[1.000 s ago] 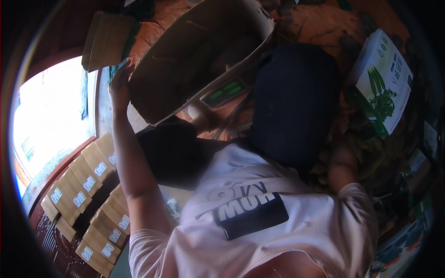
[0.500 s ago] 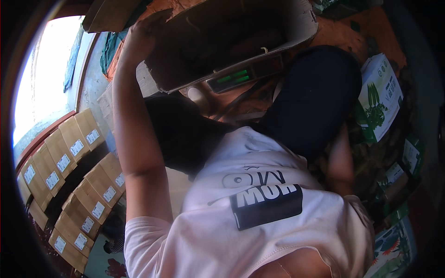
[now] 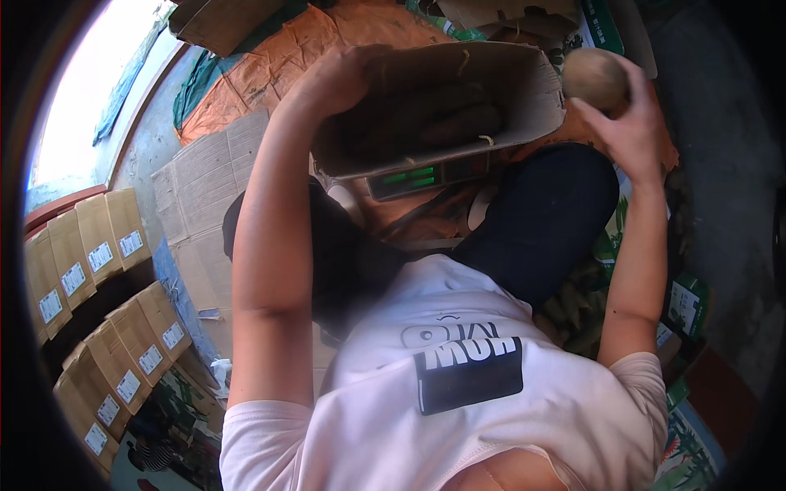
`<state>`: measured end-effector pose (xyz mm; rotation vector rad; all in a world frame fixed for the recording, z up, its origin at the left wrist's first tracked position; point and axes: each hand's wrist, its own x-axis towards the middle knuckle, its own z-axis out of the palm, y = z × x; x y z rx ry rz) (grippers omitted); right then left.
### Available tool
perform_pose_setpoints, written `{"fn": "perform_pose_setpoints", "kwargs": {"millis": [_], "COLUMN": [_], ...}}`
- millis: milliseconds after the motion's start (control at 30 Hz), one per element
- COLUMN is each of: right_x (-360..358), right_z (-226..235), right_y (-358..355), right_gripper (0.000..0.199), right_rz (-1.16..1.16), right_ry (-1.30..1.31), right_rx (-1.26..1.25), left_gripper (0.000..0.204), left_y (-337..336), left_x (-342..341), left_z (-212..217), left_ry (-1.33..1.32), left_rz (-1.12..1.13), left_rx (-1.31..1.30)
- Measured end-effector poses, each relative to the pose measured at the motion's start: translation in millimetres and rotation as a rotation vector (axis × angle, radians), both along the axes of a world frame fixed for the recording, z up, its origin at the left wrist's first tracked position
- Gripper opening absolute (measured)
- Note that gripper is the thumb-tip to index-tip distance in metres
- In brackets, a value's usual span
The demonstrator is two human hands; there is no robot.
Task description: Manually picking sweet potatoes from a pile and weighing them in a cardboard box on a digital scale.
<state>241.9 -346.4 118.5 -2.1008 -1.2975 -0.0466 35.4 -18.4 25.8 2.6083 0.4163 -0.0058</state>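
Gripping the cardboard box point(image 3: 458, 102) rim, left hand point(image 3: 348, 74); right hand point(image 3: 626, 123) closed around a round brown fruit point(image 3: 594, 78).

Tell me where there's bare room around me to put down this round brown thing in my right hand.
The flattened cardboard sheets on your left, between the stacked labelled cartons and your left arm, look bare. The orange tarp beyond the open cardboard box also shows bare patches. It is crowded to your right, with green-printed boxes and produce by your leg.
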Motion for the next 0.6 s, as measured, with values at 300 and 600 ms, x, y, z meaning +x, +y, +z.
{"fn": "perform_pose_setpoints", "kwargs": {"millis": [300, 600], "right_x": [-17.4, -24.5], "right_z": [-101.1, -58.8], "right_y": [113.9, 82.7], "right_gripper": [0.063, 0.046], "right_rz": [0.286, 0.194], "right_ry": [-0.183, -0.056], "right_rx": [-0.788, -0.243], "left_gripper": [0.040, 0.043], "left_y": [-1.4, -3.2], "left_x": [-1.7, -1.8], "left_z": [-5.7, -4.5], "left_ry": [-0.020, 0.015], "left_rz": [0.053, 0.073], "left_rx": [0.007, -0.023]}}
